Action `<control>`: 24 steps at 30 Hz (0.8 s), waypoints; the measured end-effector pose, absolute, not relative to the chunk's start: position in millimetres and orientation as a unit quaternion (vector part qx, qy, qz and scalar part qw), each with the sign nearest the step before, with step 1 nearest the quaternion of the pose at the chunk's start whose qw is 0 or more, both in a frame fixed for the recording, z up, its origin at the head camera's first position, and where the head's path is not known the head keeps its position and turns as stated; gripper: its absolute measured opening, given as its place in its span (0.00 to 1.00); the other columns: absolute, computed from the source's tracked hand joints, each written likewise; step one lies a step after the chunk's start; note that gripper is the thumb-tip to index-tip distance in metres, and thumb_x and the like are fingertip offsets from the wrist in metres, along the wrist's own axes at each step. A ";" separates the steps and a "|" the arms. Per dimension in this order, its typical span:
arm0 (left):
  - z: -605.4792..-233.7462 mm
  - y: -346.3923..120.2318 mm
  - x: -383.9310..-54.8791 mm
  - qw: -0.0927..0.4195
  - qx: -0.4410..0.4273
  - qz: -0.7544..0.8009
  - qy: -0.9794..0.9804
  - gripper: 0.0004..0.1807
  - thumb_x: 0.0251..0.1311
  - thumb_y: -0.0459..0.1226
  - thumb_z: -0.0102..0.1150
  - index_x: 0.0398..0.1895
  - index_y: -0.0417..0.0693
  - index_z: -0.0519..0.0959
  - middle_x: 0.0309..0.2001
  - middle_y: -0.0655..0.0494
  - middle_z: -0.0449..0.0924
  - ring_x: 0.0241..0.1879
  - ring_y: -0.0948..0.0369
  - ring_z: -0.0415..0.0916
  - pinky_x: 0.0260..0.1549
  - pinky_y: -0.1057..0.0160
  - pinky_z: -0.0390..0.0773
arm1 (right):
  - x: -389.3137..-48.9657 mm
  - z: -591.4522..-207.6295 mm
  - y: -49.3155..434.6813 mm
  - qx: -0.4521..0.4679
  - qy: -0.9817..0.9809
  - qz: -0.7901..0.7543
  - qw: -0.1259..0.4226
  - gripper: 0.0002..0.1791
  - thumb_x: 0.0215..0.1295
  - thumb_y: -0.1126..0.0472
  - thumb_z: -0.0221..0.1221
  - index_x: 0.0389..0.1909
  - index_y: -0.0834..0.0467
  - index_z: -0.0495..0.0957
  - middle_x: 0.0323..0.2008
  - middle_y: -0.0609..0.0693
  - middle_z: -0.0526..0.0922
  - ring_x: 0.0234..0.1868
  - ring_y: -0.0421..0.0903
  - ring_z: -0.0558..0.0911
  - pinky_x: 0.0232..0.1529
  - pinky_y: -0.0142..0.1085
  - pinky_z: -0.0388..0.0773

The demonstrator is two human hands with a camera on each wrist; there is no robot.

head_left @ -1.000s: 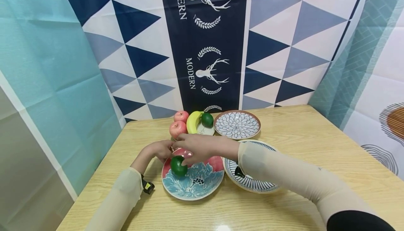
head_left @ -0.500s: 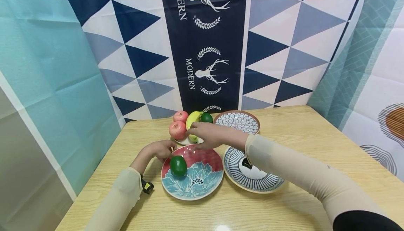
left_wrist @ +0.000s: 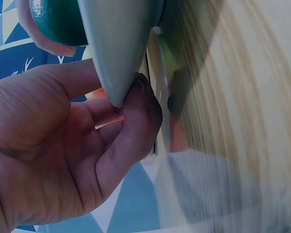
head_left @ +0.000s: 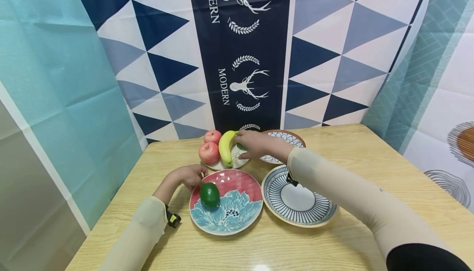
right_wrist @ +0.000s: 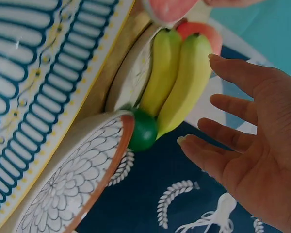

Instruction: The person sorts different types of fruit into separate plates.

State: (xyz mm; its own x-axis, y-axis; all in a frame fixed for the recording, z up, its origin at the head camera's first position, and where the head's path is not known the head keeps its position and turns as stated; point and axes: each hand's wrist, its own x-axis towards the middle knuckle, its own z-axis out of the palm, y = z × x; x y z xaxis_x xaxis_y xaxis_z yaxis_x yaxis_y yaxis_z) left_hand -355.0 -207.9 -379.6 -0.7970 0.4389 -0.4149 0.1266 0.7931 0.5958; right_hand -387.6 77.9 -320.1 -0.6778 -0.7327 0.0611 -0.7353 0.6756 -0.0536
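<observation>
My left hand (head_left: 189, 176) pinches the left rim of a red and blue flower plate (head_left: 240, 217); in the left wrist view, thumb and fingers close round the rim of this plate (left_wrist: 117, 43). A dark green oval fruit (head_left: 209, 195) lies on its left part. My right hand (head_left: 253, 144) reaches over a small white plate (head_left: 242, 164) at the back, largely covering a second green fruit (right_wrist: 143, 130). Beside it lie bananas (head_left: 226, 147), two in the right wrist view. There, the right hand (right_wrist: 262, 141) has spread fingers and holds nothing.
Pink apples (head_left: 209, 152) sit left of the bananas. A brown-rimmed petal plate (head_left: 272, 159) stands at the back, partly behind the right hand. A blue-striped plate (head_left: 300, 199) lies right of the flower plate, under the right forearm. Patterned cloth (head_left: 244, 110) hangs behind the table.
My right hand has left the green fruit on the flower plate and moved back and right, passing over the bananas to the second green fruit. The left hand stays at the rim.
</observation>
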 end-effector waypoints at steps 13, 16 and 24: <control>-378.9 -207.9 -354.8 0.271 0.158 0.283 0.906 0.04 0.68 0.27 0.60 0.41 0.41 0.76 0.36 0.48 0.74 0.30 0.59 0.72 0.25 0.67 0.80 | -424.0 -327.6 82.6 0.361 -0.932 0.019 0.023 0.31 0.66 0.52 0.72 0.66 0.60 0.79 0.61 0.61 0.79 0.62 0.56 0.78 0.68 0.50 0.74; -378.9 -208.3 -354.0 0.271 0.158 0.282 0.907 0.03 0.69 0.28 0.60 0.41 0.42 0.76 0.37 0.48 0.74 0.30 0.59 0.73 0.26 0.66 0.80 | -432.0 -328.2 81.8 0.349 -0.936 0.025 0.022 0.31 0.64 0.52 0.72 0.65 0.60 0.80 0.59 0.61 0.80 0.59 0.56 0.79 0.64 0.49 0.76; -378.6 -208.1 -355.3 0.276 0.156 0.280 0.906 0.04 0.68 0.28 0.60 0.42 0.42 0.76 0.38 0.47 0.75 0.31 0.58 0.73 0.25 0.67 0.78 | -445.0 -325.6 79.2 0.287 -0.957 0.048 -0.011 0.33 0.68 0.50 0.70 0.69 0.59 0.76 0.57 0.60 0.77 0.54 0.54 0.77 0.58 0.48 0.79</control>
